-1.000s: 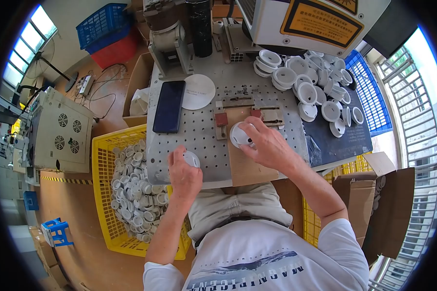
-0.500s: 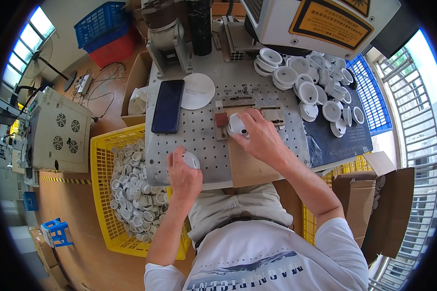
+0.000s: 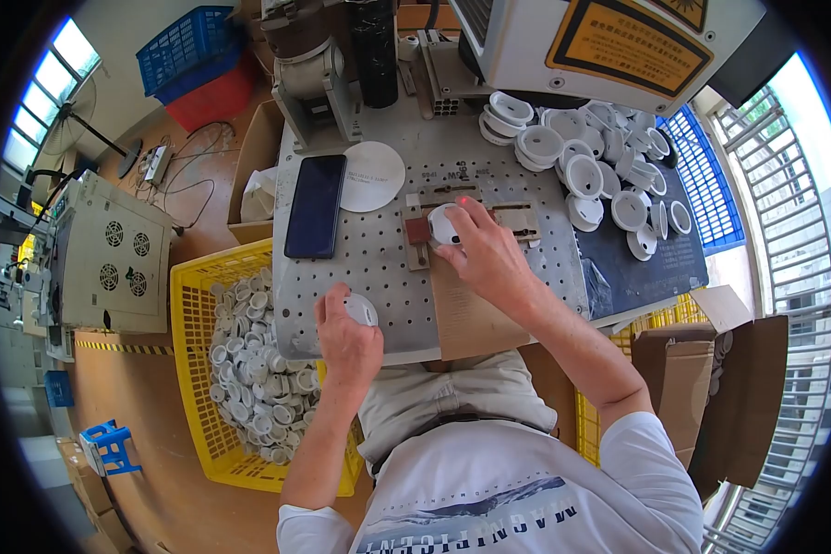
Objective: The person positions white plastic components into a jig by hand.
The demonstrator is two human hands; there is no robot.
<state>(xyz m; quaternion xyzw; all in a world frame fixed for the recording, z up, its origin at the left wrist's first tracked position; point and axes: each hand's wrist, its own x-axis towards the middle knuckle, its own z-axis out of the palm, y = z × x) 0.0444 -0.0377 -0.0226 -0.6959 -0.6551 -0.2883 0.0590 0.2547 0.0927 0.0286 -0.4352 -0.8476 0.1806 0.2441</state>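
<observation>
A white round plastic cover (image 3: 442,224) sits at the metal fixture (image 3: 416,258) on the perforated plate, next to a reddish-brown block (image 3: 417,231). My right hand (image 3: 491,254) grips this cover from the right, thumb low and fingertips at its upper edge. Near the plate's front left, my left hand (image 3: 349,334) is closed around a second white cover (image 3: 364,309), partly hidden by the fingers. A strip of brown cardboard (image 3: 475,323) runs from the fixture to the front edge, under my right forearm.
Many white covers (image 3: 584,175) are heaped on a dark board at the right. A yellow basket (image 3: 189,369) full of similar parts stands lower left. A phone (image 3: 315,206) and white disc (image 3: 374,175) lie on the plate. A machine head (image 3: 526,55) overhangs the back.
My right hand's fingers have shifted slightly on the cover at the fixture. My left hand keeps its cover in nearly the same place. The whole view has moved a little.
</observation>
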